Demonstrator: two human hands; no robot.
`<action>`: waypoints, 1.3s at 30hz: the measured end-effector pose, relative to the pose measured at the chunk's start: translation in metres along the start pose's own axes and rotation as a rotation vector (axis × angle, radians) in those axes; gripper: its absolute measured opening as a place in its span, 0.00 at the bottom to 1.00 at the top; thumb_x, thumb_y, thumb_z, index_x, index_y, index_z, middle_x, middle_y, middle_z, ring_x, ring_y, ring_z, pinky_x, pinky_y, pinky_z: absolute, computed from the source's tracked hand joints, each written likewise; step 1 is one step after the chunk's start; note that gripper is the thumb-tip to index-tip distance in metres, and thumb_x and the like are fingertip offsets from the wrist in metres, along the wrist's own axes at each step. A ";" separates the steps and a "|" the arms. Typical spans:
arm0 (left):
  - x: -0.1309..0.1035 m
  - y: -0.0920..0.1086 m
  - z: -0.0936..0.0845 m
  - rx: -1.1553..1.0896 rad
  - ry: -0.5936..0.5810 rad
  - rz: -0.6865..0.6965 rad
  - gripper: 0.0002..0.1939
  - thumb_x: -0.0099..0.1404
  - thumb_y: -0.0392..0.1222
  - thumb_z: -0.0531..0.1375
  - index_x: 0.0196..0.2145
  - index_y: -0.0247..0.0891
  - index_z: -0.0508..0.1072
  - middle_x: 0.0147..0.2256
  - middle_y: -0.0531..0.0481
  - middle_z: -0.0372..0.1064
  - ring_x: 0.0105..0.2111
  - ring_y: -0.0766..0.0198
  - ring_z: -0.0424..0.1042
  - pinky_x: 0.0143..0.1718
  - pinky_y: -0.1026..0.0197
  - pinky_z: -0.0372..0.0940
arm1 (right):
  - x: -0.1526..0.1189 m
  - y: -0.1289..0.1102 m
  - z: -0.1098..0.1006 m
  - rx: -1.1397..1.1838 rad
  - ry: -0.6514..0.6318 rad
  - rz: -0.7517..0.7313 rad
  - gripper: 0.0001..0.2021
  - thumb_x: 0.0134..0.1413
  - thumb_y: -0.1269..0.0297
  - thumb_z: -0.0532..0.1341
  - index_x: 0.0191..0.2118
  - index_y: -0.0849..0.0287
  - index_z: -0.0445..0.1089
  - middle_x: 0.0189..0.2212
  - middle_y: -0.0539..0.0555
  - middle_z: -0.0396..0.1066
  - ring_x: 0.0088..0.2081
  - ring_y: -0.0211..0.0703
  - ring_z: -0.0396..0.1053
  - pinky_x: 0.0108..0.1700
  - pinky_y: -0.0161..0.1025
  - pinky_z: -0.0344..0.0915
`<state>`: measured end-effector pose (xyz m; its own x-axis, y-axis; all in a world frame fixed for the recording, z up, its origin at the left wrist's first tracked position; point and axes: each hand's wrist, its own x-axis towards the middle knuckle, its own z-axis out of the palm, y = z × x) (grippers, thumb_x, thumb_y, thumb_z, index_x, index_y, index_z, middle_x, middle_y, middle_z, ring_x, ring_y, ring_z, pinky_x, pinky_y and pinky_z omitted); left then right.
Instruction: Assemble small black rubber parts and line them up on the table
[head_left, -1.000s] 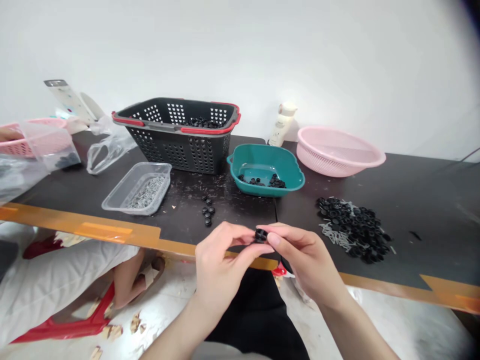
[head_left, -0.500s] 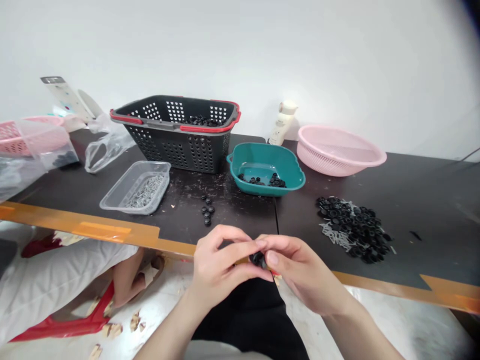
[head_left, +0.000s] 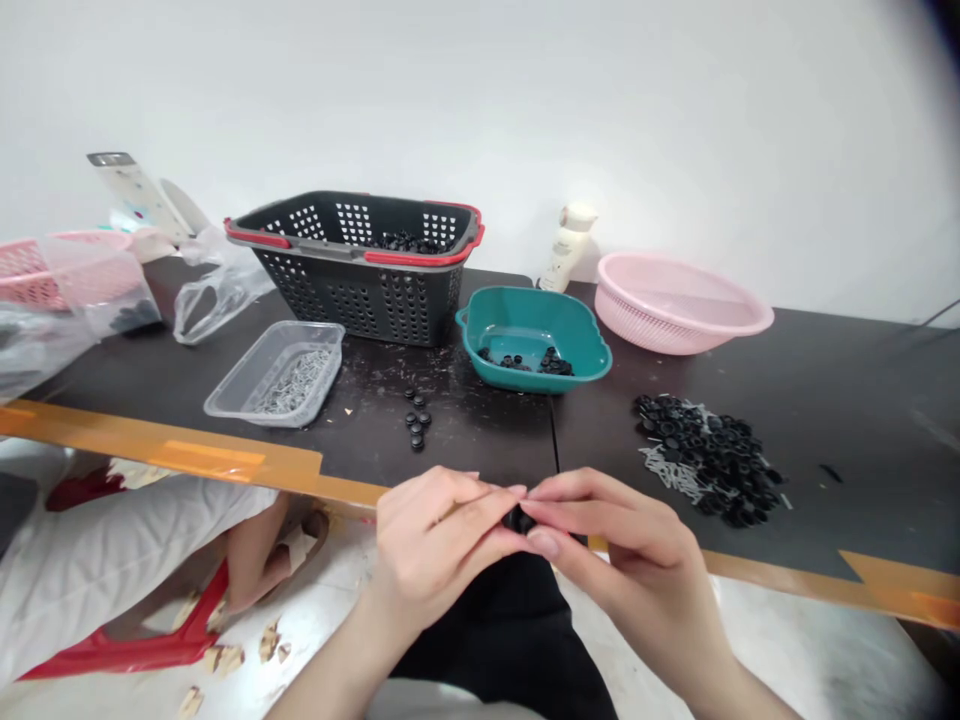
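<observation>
Near the table's front edge, my left hand (head_left: 442,535) and my right hand (head_left: 619,545) meet with their fingertips pinched around a small black round plastic part (head_left: 519,519). Fingers cover most of that part, so its exact kind does not show. Several black round caps (head_left: 417,420) lie on the table just beyond my left hand. To the right of my right hand is a heap of black plastic parts (head_left: 712,455), with thin grey pins (head_left: 671,470) mixed in. A teal basin (head_left: 536,380) with some black parts inside stands behind my hands.
A clear plastic tray (head_left: 225,400) of metal pins sits at left. Behind it stands a black basket (head_left: 352,300) holding black parts. A pink basket (head_left: 660,325) and white bottle (head_left: 566,248) are near the wall. A seated person's clothed leg (head_left: 135,560) is at lower left.
My right hand has turned, its fingers now stretched straighter toward the black part. My left fingers have closed in and lowered slightly. The black part is more covered than before.
</observation>
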<state>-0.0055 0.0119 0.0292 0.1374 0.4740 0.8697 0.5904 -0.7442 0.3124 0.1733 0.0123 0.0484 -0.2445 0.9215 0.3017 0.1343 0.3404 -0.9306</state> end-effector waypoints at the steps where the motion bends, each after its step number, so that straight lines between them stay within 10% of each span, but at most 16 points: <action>1: 0.000 0.001 -0.001 0.000 0.004 0.007 0.06 0.65 0.41 0.64 0.37 0.36 0.78 0.29 0.50 0.80 0.26 0.65 0.78 0.32 0.65 0.75 | 0.000 0.000 -0.001 0.052 -0.011 0.058 0.06 0.50 0.66 0.71 0.34 0.46 0.83 0.33 0.54 0.79 0.33 0.45 0.76 0.32 0.38 0.72; 17: 0.005 0.004 0.006 0.000 -0.025 0.035 0.15 0.68 0.49 0.59 0.37 0.34 0.78 0.27 0.49 0.77 0.26 0.65 0.76 0.38 0.63 0.74 | 0.011 0.005 -0.008 0.710 -0.202 0.567 0.04 0.44 0.66 0.75 0.28 0.55 0.81 0.22 0.46 0.78 0.24 0.29 0.74 0.30 0.23 0.71; 25: -0.006 0.007 0.012 -0.004 -0.030 -0.122 0.17 0.67 0.49 0.61 0.50 0.38 0.73 0.37 0.45 0.77 0.33 0.60 0.78 0.34 0.62 0.74 | 0.010 0.003 -0.001 0.804 -0.142 0.620 0.07 0.43 0.63 0.75 0.30 0.54 0.79 0.27 0.49 0.80 0.30 0.38 0.78 0.37 0.32 0.75; 39: 0.001 0.004 -0.001 -0.100 -0.057 -0.066 0.06 0.65 0.36 0.63 0.40 0.36 0.78 0.34 0.45 0.81 0.31 0.62 0.78 0.33 0.63 0.74 | 0.013 0.012 -0.007 0.672 -0.199 0.481 0.04 0.47 0.65 0.73 0.29 0.55 0.79 0.24 0.47 0.78 0.26 0.31 0.72 0.33 0.29 0.69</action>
<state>-0.0037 0.0088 0.0313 0.1478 0.5475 0.8236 0.5175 -0.7525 0.4073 0.1783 0.0297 0.0430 -0.4801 0.8657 -0.1419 -0.3167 -0.3219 -0.8923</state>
